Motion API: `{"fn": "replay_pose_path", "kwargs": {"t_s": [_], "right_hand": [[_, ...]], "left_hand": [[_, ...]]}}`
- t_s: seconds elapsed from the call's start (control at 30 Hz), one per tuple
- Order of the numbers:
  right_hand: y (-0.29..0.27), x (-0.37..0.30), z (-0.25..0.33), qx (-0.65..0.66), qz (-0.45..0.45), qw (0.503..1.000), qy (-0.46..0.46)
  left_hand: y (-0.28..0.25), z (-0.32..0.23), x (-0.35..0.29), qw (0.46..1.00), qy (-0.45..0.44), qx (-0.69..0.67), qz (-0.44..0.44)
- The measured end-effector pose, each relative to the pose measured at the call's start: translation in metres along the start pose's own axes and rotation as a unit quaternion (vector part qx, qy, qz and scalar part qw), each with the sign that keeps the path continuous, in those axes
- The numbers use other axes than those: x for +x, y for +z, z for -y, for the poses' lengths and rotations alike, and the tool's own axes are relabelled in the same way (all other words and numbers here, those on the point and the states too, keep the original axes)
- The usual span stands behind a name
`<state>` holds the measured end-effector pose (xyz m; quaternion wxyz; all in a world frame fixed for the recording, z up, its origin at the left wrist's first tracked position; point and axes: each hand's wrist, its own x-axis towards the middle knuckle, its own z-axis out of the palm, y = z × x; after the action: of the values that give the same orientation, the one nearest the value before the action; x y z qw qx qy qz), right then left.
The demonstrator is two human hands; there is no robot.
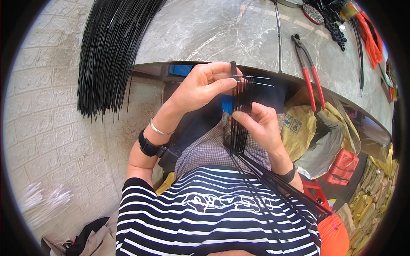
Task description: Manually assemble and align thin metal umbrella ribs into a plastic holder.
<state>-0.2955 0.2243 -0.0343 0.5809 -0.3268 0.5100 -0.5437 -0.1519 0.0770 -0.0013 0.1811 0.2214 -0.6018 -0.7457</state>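
Thin black strips (241, 100) hang side by side in a flat row in front of me, over my lap. Two thin, pale metal rods (262, 81) run crosswise through the top of the row, next to a short, thicker black piece (233, 68). My left hand (209, 83) is closed on the top left end, with thumb and fingers pinching the rods and strips. Lower down, my right hand (259, 123) pinches the strips from the right side. Their long tails (282, 183) trail down past my right forearm. The fingertips behind the strips are partly hidden.
A grey marble-patterned table (205, 34) curves across the top. On it lie red-handled pincers (311, 72), overhanging the edge, and a metal rod (279, 38). A large bundle of black strips (113, 59) hangs off its left end. Sacks (324, 141) stand at right; a brick-patterned wall (51, 119) is left.
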Motion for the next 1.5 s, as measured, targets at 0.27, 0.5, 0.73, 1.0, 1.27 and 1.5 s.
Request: {"fn": "replay_pose_path", "kwargs": {"t_s": [0.27,0.5,0.73,1.0,1.27,1.5], "right_hand": [[-0.007,0.007,-0.003,0.088,0.063,0.993,0.053],[-0.001,0.000,-0.003,0.045,0.035,0.998,0.019],[-0.001,0.001,-0.001,0.009,0.033,0.999,0.010],[-0.012,0.008,-0.002,0.088,0.107,0.981,0.133],[0.001,0.008,0.007,0.029,-0.021,0.998,-0.047],[-0.014,0.013,0.003,0.042,0.062,0.997,-0.003]], "left_hand": [[0.002,0.002,-0.006,1.000,0.019,-0.016,-0.007],[0.003,0.005,-0.007,0.999,0.004,-0.040,-0.016],[0.006,0.005,-0.012,0.997,0.019,-0.012,-0.070],[0.001,0.008,-0.014,0.999,0.017,-0.017,-0.037],[0.001,0.003,-0.013,0.998,-0.012,0.026,-0.058],[-0.002,0.009,-0.017,0.999,0.003,-0.021,-0.028]]}}
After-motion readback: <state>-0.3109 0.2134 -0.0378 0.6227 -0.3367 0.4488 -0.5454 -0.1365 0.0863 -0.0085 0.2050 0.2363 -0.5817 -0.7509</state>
